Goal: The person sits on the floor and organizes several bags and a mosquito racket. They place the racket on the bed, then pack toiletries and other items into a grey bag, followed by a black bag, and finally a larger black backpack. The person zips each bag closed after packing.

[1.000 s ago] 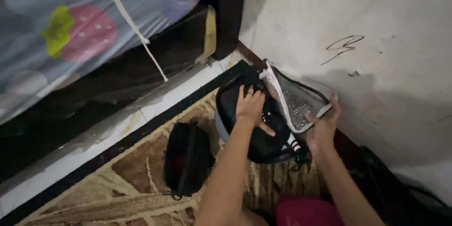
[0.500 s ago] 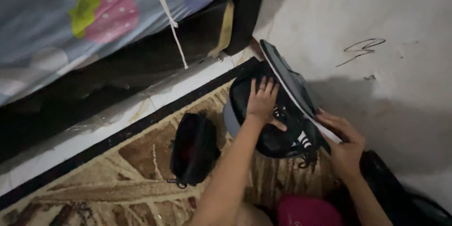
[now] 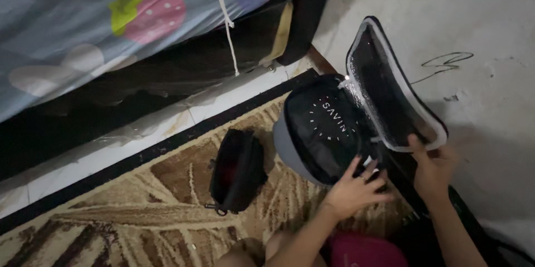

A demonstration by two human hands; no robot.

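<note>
Head view: a black case (image 3: 326,130) with a grey side and white print on its face sits on the patterned brown rug (image 3: 139,211), a little right of centre. Its lid (image 3: 390,94) stands swung open toward two o'clock, showing a dark inside with a pale edge. The left hand (image 3: 356,186) lies flat on the case's lower edge at five o'clock, fingers spread, gripping nothing. The right hand (image 3: 432,167) pinches the lower corner of the lid between thumb and fingers.

Half a second ago the lid was edge-on and nearly shut; now it is tipped back wide. The left hand has slid from the case's top down to its lower rim.

A small black pouch (image 3: 238,169) lies on the rug at nine o'clock from the case, apart from it. A strawberry-print sheet (image 3: 111,22) fills the upper left.
</note>
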